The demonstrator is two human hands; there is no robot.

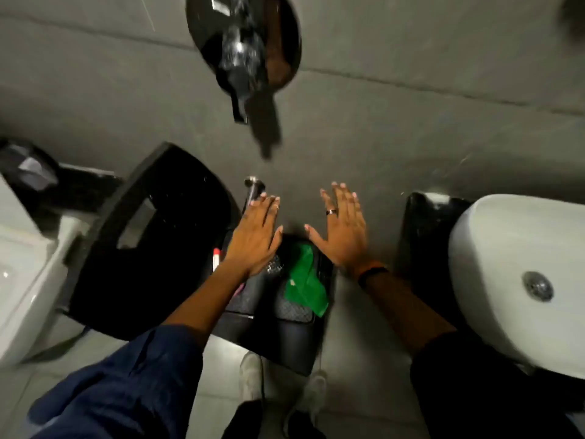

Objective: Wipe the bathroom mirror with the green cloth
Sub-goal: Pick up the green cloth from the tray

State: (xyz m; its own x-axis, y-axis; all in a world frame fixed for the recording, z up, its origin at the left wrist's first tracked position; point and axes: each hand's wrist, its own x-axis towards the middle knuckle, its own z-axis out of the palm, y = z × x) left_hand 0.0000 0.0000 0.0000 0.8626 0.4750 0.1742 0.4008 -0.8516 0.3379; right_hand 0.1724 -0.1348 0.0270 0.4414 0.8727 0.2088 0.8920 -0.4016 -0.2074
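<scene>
The green cloth (305, 280) lies crumpled on top of a black bag (272, 331) on the floor by the grey wall. My left hand (254, 234) hovers flat above the bag's left side, fingers spread, holding nothing. To the right of the cloth my right hand (343, 228) is stretched out flat too, a ring on one finger and a band on the wrist, and it is empty. A small round dark-framed mirror (243, 42) hangs on the wall above, blurred.
A white washbasin (512, 280) stands at the right on a black stand. A black bin (152, 242) sits left of the bag, with a white toilet (25, 280) beyond it. A chrome wall fitting (253, 185) is just past my left fingertips. My shoes (281, 381) are on pale floor tiles.
</scene>
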